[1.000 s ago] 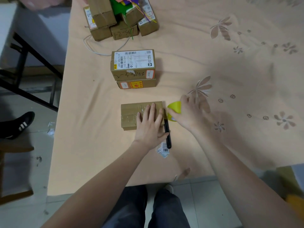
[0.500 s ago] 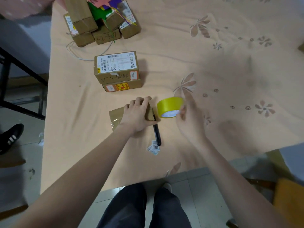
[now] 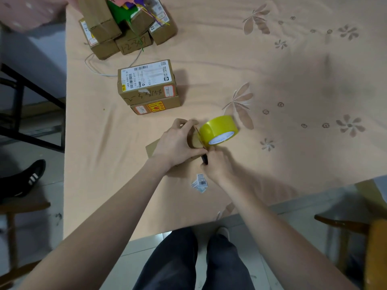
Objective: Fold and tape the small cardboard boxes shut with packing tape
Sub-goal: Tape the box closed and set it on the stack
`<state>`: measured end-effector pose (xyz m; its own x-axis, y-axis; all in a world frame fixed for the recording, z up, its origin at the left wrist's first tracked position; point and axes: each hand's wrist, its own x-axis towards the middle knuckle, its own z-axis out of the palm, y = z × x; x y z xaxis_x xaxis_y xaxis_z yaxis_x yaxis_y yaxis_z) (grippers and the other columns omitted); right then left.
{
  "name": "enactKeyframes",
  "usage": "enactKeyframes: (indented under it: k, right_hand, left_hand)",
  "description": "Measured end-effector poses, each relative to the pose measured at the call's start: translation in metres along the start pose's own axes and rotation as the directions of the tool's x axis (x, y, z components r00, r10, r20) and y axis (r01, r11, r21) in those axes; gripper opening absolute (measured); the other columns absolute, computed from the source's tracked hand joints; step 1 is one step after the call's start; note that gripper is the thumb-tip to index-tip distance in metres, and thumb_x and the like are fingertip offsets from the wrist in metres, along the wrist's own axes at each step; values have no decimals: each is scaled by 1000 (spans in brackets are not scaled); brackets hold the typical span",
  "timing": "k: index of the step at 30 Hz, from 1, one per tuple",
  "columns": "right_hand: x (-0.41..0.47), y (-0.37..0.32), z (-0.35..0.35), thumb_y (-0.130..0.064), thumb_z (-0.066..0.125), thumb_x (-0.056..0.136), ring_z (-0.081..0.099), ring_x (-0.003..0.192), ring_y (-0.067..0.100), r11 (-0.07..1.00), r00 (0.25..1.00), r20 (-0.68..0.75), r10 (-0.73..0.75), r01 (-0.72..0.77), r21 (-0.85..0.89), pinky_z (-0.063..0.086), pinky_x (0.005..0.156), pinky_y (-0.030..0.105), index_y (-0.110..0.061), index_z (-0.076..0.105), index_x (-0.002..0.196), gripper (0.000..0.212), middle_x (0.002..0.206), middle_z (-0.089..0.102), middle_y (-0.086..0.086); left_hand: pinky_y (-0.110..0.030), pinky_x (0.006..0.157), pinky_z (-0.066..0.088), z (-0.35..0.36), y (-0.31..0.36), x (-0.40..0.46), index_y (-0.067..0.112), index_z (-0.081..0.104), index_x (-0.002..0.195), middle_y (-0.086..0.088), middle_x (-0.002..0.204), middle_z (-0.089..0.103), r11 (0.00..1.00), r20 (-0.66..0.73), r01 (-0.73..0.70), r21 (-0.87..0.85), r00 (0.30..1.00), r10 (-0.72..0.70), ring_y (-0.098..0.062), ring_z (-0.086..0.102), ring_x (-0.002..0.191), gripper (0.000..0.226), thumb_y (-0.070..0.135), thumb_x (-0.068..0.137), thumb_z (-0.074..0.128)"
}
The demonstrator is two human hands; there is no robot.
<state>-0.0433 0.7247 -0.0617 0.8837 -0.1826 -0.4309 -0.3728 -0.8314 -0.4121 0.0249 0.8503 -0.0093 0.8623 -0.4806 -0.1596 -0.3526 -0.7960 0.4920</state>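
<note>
Since half a second ago the right hand (image 3: pixel 217 164) has dropped from the roll of yellow packing tape (image 3: pixel 218 129) to the near end of the small cardboard box (image 3: pixel 151 148), and the left hand (image 3: pixel 178 141) has shifted its hold on the box.

Head view: the left hand is curled over the top of the box, fingers wrapped round its far edge and thumb at its right end, steadying it on the peach cloth-covered table (image 3: pixel 272 70). The right hand, just beside the left thumb, is closed on a black pen-like tool (image 3: pixel 204 160); whether it is a pen or a cutter cannot be told. The tape roll stands on edge just beyond both hands, touching or nearly touching the box's right end.

The step in hand looks like severing or trimming the tape at the box's end. The next move likely calls for a firm left-hand hold while the tool's tip works at the tape.

Both forearms reach forward from the near table edge, converging at the box. A stack of two sealed boxes (image 3: pixel 148 86) sits beyond the left hand; a torn barcode label (image 3: pixel 200 183) lies just nearer than the right wrist.
</note>
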Motion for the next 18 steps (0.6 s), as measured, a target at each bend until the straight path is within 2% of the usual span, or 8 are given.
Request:
enactKeyframes:
  k: [2,4,6,10,12,14,16,18]
  right_hand:
    - [-3,4,-8,-10,54,83,60,88,34,998,1000,16,-1,0,57,35,59,31,-7,49,90,9,92,59,13]
    - [-11,10,-19,-11,55,80,55,77,32,998,999,35,-6,4,58,28,53,29,-8,45,79,10,79,50,10]
    - [-19,19,-31,-14,54,83,48,77,27,999,999,42,1,-3,48,23,54,29,-7,50,82,8,79,47,6]
    - [-41,39,-55,-14,46,91,52,91,25,996,999,52,15,-20,91,25,63,28,-8,56,100,15,87,47,4]
    - [-52,49,-67,-18,48,91,49,81,21,997,1000,28,-1,-1,82,23,57,27,-13,53,86,8,81,48,1]
    - [-62,58,-79,-23,53,91,45,64,15,994,999,-42,-5,9,109,30,53,23,-14,51,75,18,67,46,-2]
    - [-66,65,-87,-27,56,92,40,50,8,979,993,-120,-5,29,204,32,48,15,-11,54,72,26,57,43,-3]
    - [-68,65,-91,-28,53,95,39,45,7,952,994,-106,-10,42,304,30,47,17,-9,58,77,26,58,48,1]
  left_hand:
    - [-33,83,45,-3,1,0,32,44,131,-3,122,48,1000,12,9,-7,1000,-9,-25,59,102,80,55,63,79]
    - [-34,85,44,-4,1,-2,33,43,131,-4,121,48,999,7,29,-37,1000,-29,-25,58,102,78,54,64,78]
    - [-33,87,44,-3,1,-4,32,43,131,-4,123,47,997,7,43,-65,999,-42,-24,56,105,78,53,64,79]
    - [-27,87,41,1,3,-9,29,44,131,-3,125,45,994,0,46,-101,999,-46,-21,55,106,82,51,62,81]
    - [-23,84,38,2,3,-9,29,45,131,-2,125,44,993,1,50,-108,999,-50,-18,55,104,82,49,61,82]
    - [-20,83,35,3,3,-10,29,45,131,-1,125,43,991,0,57,-121,998,-58,-15,54,102,82,48,60,84]
    - [-19,84,34,4,5,-10,30,45,130,0,123,43,989,-1,64,-136,998,-65,-14,53,102,83,48,59,84]
    - [-20,83,34,5,6,-11,28,41,132,2,116,43,987,-13,66,-146,998,-69,-16,52,102,87,46,58,85]
